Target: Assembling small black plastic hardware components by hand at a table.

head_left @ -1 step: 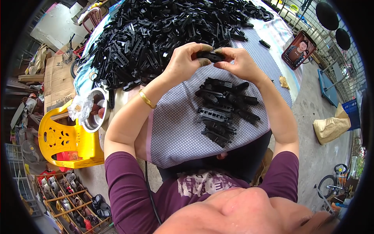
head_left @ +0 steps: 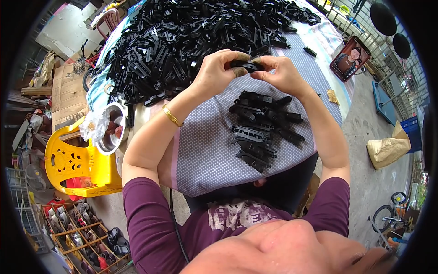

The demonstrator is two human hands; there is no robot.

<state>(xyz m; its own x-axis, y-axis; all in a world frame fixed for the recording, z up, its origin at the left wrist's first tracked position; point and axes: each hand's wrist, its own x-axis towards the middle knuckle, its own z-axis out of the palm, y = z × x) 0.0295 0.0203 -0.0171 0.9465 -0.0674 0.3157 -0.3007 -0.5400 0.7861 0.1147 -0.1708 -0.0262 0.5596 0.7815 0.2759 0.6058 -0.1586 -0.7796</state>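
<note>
Between my two hands is a black plastic part (head_left: 247,66), long and narrow, partly hidden by my fingers. My left hand (head_left: 218,69) pinches its left end, and my right hand (head_left: 280,74) grips the right end with thumb and fingers. Dark covers or smudges show on some fingertips. Just beyond my hands rises a big heap of similar black plastic parts (head_left: 182,41). Nearer to me, between my forearms, a small group of black parts (head_left: 250,134) lies in a loose row on the dotted grey cloth (head_left: 200,160).
A phone (head_left: 350,58) stands at the table's right side, with a single black part (head_left: 310,51) left of it. At left, a metal bowl (head_left: 112,147) holding round dark red things and a plastic bag sits by a yellow chair (head_left: 68,157). A shoe rack (head_left: 68,237) stands lower left.
</note>
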